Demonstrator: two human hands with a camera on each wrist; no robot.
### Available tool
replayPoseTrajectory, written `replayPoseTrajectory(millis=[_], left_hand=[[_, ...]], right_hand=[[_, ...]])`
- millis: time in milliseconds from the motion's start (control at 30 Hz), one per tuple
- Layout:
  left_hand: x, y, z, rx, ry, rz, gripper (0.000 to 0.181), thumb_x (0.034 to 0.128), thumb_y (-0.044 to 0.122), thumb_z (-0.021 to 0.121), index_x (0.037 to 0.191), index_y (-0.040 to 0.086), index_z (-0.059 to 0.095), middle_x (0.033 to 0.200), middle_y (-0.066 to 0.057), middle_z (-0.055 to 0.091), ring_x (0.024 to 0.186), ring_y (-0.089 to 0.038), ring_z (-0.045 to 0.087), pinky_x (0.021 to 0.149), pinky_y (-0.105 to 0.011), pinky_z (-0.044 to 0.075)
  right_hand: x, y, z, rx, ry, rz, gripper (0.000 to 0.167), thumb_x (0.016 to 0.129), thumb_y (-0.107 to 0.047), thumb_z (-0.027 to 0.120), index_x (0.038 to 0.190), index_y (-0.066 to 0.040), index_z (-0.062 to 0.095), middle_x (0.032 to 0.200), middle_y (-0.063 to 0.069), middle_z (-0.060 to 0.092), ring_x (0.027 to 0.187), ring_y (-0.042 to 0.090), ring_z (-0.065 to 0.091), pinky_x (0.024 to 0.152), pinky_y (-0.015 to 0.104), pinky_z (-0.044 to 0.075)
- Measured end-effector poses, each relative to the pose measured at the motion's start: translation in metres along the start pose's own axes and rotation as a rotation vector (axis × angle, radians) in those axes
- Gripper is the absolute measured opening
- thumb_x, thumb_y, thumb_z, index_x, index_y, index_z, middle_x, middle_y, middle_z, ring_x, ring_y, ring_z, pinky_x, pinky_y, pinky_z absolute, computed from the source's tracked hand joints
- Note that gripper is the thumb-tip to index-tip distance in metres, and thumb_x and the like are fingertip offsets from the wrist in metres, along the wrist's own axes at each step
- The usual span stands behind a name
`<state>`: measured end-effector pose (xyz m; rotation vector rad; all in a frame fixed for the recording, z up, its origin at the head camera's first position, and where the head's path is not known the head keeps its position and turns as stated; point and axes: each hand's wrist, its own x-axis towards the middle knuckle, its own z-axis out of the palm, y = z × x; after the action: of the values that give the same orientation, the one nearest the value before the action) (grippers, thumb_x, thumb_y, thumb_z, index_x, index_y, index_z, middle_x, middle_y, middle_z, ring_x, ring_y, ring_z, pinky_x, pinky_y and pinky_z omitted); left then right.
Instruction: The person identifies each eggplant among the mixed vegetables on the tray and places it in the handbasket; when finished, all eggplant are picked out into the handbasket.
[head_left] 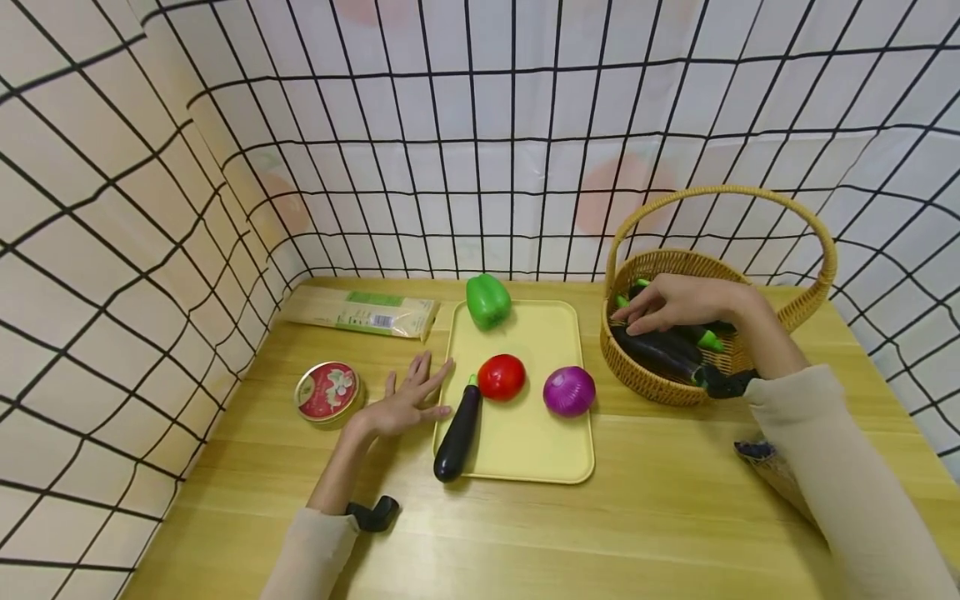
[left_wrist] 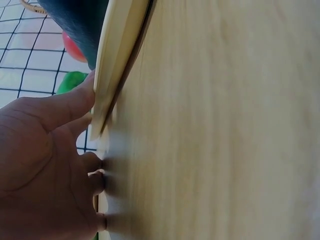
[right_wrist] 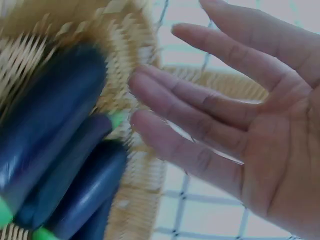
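My right hand (head_left: 682, 302) is over the wicker basket (head_left: 637, 379), its fingers loosely bent and holding nothing. Several dark eggplants (right_wrist: 55, 115) with green stem ends lie inside, partly hidden by this hand in the head view. My left hand (head_left: 397, 406) is spread at the left edge of a yellow tray (head_left: 525, 454); in the left wrist view its thumb and forefinger touch the rim, the other fingertips resting on the table. On the tray are a single eggplant (head_left: 459, 435), a red tomato (head_left: 502, 377), a purple onion (head_left: 569, 392) and a green bell pepper (head_left: 488, 302).
Left of the tray stands a round red-topped tin (head_left: 327, 392). Behind it lies a flat pale packet (head_left: 360, 312). A mesh bag (head_left: 776, 475) is partly hidden beneath the right sleeve. The basket's tall handle (head_left: 723, 190) arches up, and black grid panels (head_left: 513, 142) surround the table.
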<state>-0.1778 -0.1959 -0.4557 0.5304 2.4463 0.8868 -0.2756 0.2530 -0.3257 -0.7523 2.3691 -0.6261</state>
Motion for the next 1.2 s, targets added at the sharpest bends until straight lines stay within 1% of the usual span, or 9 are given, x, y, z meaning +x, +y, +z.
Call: replayPoseTrajectory(millis=[67,133,233,367,500,567,700,900,1200], left_hand=[[0.0,-0.001,0.001,-0.002,0.003,0.001,0.081,0.1062,0.039,0.055,0.168,0.021,0.006,0.17,-0.021,-0.025,0.158,-0.037,-0.026,0.119,-0.068,-0.023],[0.0,-0.001,0.001,-0.002,0.004,0.005,0.081,0.1063,0.039,0.055,0.168,0.02,0.006,0.17,-0.021,-0.025,0.158,-0.038,-0.026,0.119,-0.068,-0.023],[0.0,0.0,0.001,0.004,0.001,0.0,0.081,0.1064,0.038,0.055,0.168,0.02,0.006,0.17,-0.021,-0.025,0.158,-0.038,-0.026,0.119,-0.069,-0.023],[-0.001,0.001,0.001,0.015,-0.001,-0.005,0.079,0.1071,0.036,0.054,0.168,0.018,0.007,0.17,-0.022,-0.024,0.158,-0.039,-0.025,0.119,-0.071,-0.021],[-0.001,0.002,0.0,0.019,-0.008,-0.005,0.078,0.1076,0.036,0.053,0.168,0.019,0.007,0.17,-0.021,-0.024,0.158,-0.039,-0.024,0.119,-0.071,-0.021],[-0.002,0.003,0.0,0.018,-0.009,-0.002,0.078,0.1077,0.036,0.053,0.168,0.018,0.007,0.17,-0.022,-0.024,0.158,-0.039,-0.024,0.119,-0.071,-0.021],[-0.002,0.005,-0.001,0.019,-0.014,-0.005,0.077,0.1077,0.035,0.053,0.168,0.018,0.007,0.17,-0.021,-0.024,0.159,-0.038,-0.025,0.119,-0.071,-0.022],[-0.002,0.005,-0.001,0.017,-0.014,0.004,0.075,0.1084,0.032,0.051,0.168,0.017,0.008,0.17,-0.022,-0.024,0.158,-0.039,-0.025,0.118,-0.072,-0.021],[-0.002,0.003,0.0,0.017,-0.01,-0.003,0.073,0.108,0.026,0.049,0.168,0.017,0.008,0.17,-0.021,-0.024,0.158,-0.039,-0.024,0.118,-0.072,-0.021]], right_hand=[[-0.004,-0.016,0.007,-0.038,0.069,-0.058,0.043,0.101,-0.031,0.069,0.138,-0.008,0.067,0.12,0.007,0.076,0.101,0.016,0.068,0.086,0.029,0.058],[-0.005,-0.034,0.017,-0.055,0.139,-0.114,0.042,0.1,-0.03,0.07,0.137,-0.011,0.068,0.12,0.004,0.076,0.102,0.017,0.069,0.087,0.029,0.058],[0.001,-0.057,0.039,-0.053,0.184,-0.195,0.045,0.097,-0.033,0.073,0.139,-0.018,0.067,0.133,0.005,0.071,0.12,0.025,0.067,0.1,0.042,0.057],[0.016,-0.084,0.075,-0.038,0.142,-0.317,0.051,0.095,-0.034,0.076,0.143,-0.021,0.064,0.148,0.006,0.061,0.141,0.033,0.054,0.114,0.058,0.045],[0.033,-0.102,0.109,-0.019,0.082,-0.454,0.055,0.094,-0.03,0.077,0.146,-0.019,0.061,0.152,0.008,0.056,0.145,0.032,0.048,0.119,0.058,0.039],[0.041,-0.108,0.124,-0.016,0.058,-0.497,0.056,0.094,-0.031,0.077,0.147,-0.02,0.061,0.154,0.009,0.054,0.146,0.029,0.047,0.12,0.056,0.039],[0.056,-0.117,0.147,0.008,0.018,-0.521,0.054,0.095,-0.029,0.076,0.146,-0.02,0.062,0.155,0.01,0.053,0.145,0.028,0.047,0.119,0.053,0.04],[0.076,-0.123,0.168,0.024,-0.01,-0.562,0.054,0.092,-0.022,0.08,0.144,-0.019,0.064,0.152,0.01,0.056,0.141,0.027,0.051,0.117,0.048,0.044],[0.092,-0.131,0.181,-0.037,-0.046,-0.587,0.05,0.091,-0.017,0.081,0.139,-0.018,0.068,0.15,0.01,0.058,0.14,0.027,0.052,0.118,0.044,0.044]])
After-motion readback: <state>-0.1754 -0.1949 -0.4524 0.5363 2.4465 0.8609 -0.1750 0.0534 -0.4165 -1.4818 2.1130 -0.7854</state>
